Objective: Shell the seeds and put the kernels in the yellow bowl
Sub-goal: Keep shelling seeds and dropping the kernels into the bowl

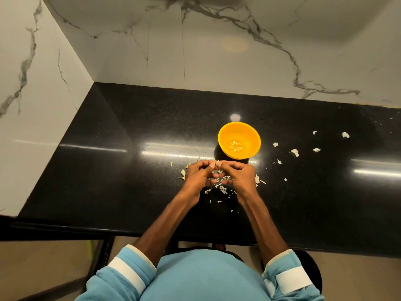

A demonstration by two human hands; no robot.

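Left hand (196, 175) and right hand (242, 174) are held together, knuckles up, fingers curled. A pale seed (217, 163) is pinched between the fingertips of both hands, at the far edge of the pair. Yellow bowl (225, 132) is set upright just beyond the hands, slightly toward the right hand, not touched. A small cluster of kernels (236, 146) is seen at its bottom. Shell fragments (221, 189) are scattered under and between the hands, some just outside the left hand, a few just outside the right. Larger white scraps (294, 152) are spread well off to the right of the right hand. Everything is laid on a glossy black countertop (130, 170). Marble wall (217, 61) is seen beyond the bowl and left of the left hand. Light blue sleeves (130, 270) with white bands are seen at the elbows.
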